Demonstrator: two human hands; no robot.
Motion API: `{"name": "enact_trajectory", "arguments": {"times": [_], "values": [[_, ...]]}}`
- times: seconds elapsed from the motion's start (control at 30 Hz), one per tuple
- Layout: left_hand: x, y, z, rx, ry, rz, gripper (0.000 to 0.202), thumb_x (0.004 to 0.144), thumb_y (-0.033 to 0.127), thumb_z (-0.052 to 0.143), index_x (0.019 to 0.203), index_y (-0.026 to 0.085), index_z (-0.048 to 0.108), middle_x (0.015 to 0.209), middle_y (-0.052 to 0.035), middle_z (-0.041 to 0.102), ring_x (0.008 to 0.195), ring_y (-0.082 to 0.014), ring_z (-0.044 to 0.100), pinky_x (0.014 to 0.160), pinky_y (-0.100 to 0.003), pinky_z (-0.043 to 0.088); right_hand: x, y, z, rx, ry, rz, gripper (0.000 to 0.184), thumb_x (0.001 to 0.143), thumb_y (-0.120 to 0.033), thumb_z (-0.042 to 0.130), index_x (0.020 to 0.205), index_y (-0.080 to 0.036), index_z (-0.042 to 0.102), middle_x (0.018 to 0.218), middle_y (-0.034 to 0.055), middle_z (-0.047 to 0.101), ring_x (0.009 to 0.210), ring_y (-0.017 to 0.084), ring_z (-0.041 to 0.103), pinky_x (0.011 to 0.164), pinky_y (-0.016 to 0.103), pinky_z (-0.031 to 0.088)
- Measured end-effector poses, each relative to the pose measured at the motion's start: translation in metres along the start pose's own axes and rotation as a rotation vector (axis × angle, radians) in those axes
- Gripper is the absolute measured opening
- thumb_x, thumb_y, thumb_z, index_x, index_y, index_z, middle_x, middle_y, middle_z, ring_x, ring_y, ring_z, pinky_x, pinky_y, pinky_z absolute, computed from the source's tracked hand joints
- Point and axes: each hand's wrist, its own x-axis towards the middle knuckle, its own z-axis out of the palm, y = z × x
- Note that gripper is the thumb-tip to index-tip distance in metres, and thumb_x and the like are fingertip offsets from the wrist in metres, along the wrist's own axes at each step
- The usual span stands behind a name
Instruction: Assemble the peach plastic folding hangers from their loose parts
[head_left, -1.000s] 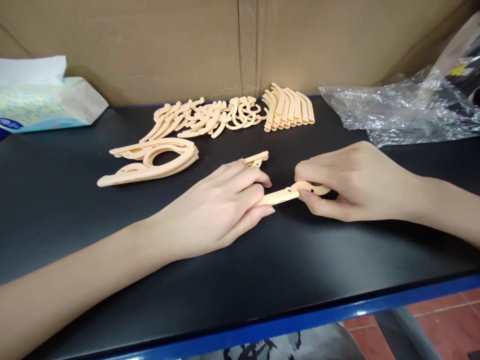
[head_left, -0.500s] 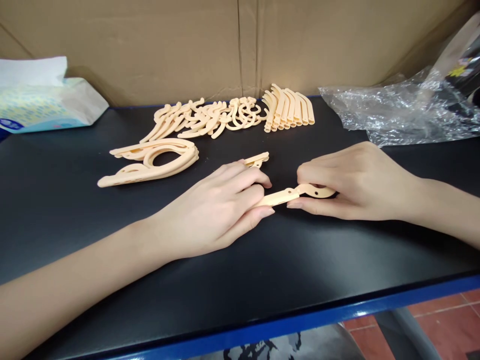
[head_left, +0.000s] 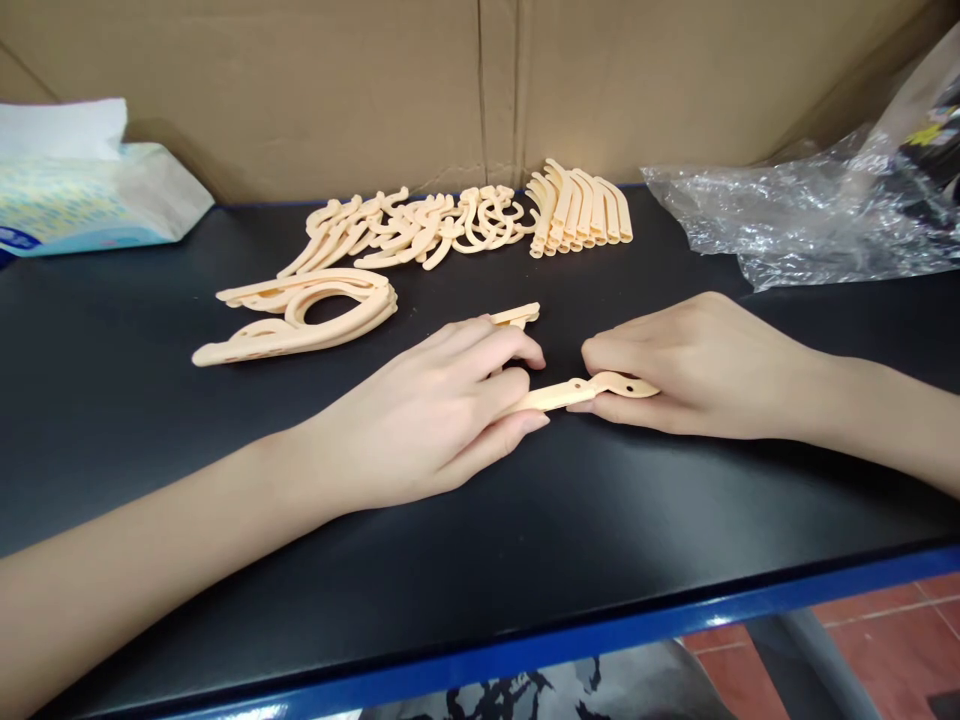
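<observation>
My left hand (head_left: pixel 450 410) is closed around a cream plastic folding-hanger arm (head_left: pixel 555 396) low over the black table. Another cream hanger part (head_left: pixel 517 315) pokes out beyond its fingers; whether the two join is hidden under the hand. My right hand (head_left: pixel 690 370) pinches a curved cream hanger piece (head_left: pixel 626 385) with a dark hole in it, its end meeting the right end of the arm. The far part of the curved piece disappears into my right palm.
A stack of folded cream hangers (head_left: pixel 345 325) lies left of my hands. Behind are loose hooks and curved pieces (head_left: pixel 427 230) and a row of hollow hanger arms (head_left: pixel 585 210). A tissue pack (head_left: pixel 97 200) stands far left, a clear plastic bag (head_left: pixel 795 220) far right, before cardboard (head_left: pixel 337 90).
My right hand has moved slightly left, toward my left hand, and the curved piece has turned a little. My left hand stays nearly still. The camera view has shifted a bit.
</observation>
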Motion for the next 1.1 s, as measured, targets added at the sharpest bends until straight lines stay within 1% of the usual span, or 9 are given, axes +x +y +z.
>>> {"name": "enact_trajectory", "arguments": {"times": [0.1, 0.27, 0.4, 0.47, 0.63, 0.7, 0.87, 0.97, 1.1], "values": [[-0.0002, 0.0002, -0.0004, 0.01, 0.001, 0.004, 0.033, 0.102, 0.029, 0.037, 0.092, 0.014, 0.064, 0.124, -0.0125, 0.059, 0.119, -0.0273, 0.054, 0.105, -0.046, 0.043, 0.0007, -0.0005, 0.0005, 0.025, -0.047, 0.027, 0.035, 0.097, -0.041, 0.041, 0.069, -0.021, 0.039, 0.058, -0.0043, 0.042, 0.048, 0.01, 0.034, 0.05, 0.028, 0.017], [0.0021, 0.0011, -0.003, 0.02, -0.02, 0.009, 0.033, 0.102, 0.029, 0.038, 0.091, 0.013, 0.064, 0.123, -0.0133, 0.06, 0.118, -0.0287, 0.055, 0.104, -0.046, 0.044, 0.0013, -0.0007, 0.0002, 0.041, -0.055, 0.039, 0.037, 0.097, -0.042, 0.043, 0.067, -0.021, 0.039, 0.058, -0.0041, 0.043, 0.048, 0.01, 0.033, 0.05, 0.028, 0.017], [0.0036, 0.0021, -0.0056, 0.018, -0.045, 0.009, 0.033, 0.101, 0.029, 0.038, 0.09, 0.013, 0.064, 0.123, -0.0141, 0.059, 0.118, -0.0298, 0.056, 0.104, -0.048, 0.045, 0.0007, 0.0008, 0.0008, 0.046, -0.037, 0.019, 0.045, 0.095, -0.054, 0.044, 0.067, -0.021, 0.037, 0.058, -0.0046, 0.042, 0.049, 0.009, 0.032, 0.05, 0.027, 0.019], [0.0037, 0.0023, -0.006, 0.019, -0.046, 0.009, 0.033, 0.101, 0.029, 0.038, 0.09, 0.013, 0.065, 0.122, -0.0143, 0.059, 0.118, -0.03, 0.056, 0.104, -0.048, 0.045, 0.0003, 0.0014, 0.0011, 0.043, -0.032, 0.009, 0.046, 0.095, -0.058, 0.044, 0.067, -0.021, 0.037, 0.058, -0.0048, 0.041, 0.049, 0.009, 0.032, 0.05, 0.027, 0.019], [0.0034, 0.0027, -0.0051, 0.033, -0.045, 0.015, 0.034, 0.101, 0.03, 0.039, 0.092, 0.012, 0.066, 0.121, -0.015, 0.06, 0.118, -0.0304, 0.056, 0.102, -0.048, 0.046, -0.0002, 0.0011, 0.0018, 0.023, 0.007, -0.042, 0.046, 0.095, -0.057, 0.044, 0.067, -0.021, 0.038, 0.056, -0.0051, 0.04, 0.048, 0.01, 0.032, 0.049, 0.027, 0.021], [0.0031, 0.0031, -0.0048, 0.038, -0.042, 0.021, 0.033, 0.101, 0.029, 0.039, 0.094, 0.012, 0.066, 0.121, -0.0154, 0.06, 0.12, -0.0314, 0.055, 0.102, -0.048, 0.046, -0.0006, 0.001, 0.0026, 0.001, 0.022, -0.05, 0.043, 0.095, -0.055, 0.045, 0.069, -0.021, 0.041, 0.056, -0.0051, 0.04, 0.047, 0.01, 0.035, 0.049, 0.027, 0.023], [0.0024, 0.0039, -0.0041, 0.036, -0.027, 0.019, 0.032, 0.101, 0.027, 0.04, 0.096, 0.012, 0.066, 0.119, -0.0155, 0.061, 0.126, -0.0327, 0.052, 0.102, -0.047, 0.046, -0.0012, 0.0016, 0.0061, 0.0, 0.071, -0.075, 0.04, 0.094, -0.057, 0.047, 0.076, -0.021, 0.045, 0.059, -0.0049, 0.044, 0.048, 0.011, 0.04, 0.049, 0.027, 0.025], [0.0023, 0.0037, -0.0037, 0.048, -0.022, 0.024, 0.031, 0.101, 0.027, 0.04, 0.095, 0.012, 0.066, 0.12, -0.0154, 0.061, 0.124, -0.0324, 0.054, 0.102, -0.047, 0.046, 0.0, 0.0005, 0.0065, -0.002, 0.092, -0.052, 0.04, 0.092, -0.059, 0.049, 0.079, -0.021, 0.045, 0.061, -0.0046, 0.047, 0.049, 0.011, 0.042, 0.049, 0.026, 0.025], [0.0028, 0.0031, -0.0037, 0.053, -0.03, 0.022, 0.032, 0.101, 0.027, 0.039, 0.094, 0.013, 0.066, 0.12, -0.0144, 0.061, 0.123, -0.0311, 0.054, 0.104, -0.047, 0.046, 0.0023, -0.0021, 0.0048, -0.007, 0.08, -0.009, 0.043, 0.089, -0.063, 0.05, 0.078, -0.022, 0.045, 0.06, -0.0047, 0.048, 0.048, 0.011, 0.042, 0.049, 0.025, 0.026]]}}
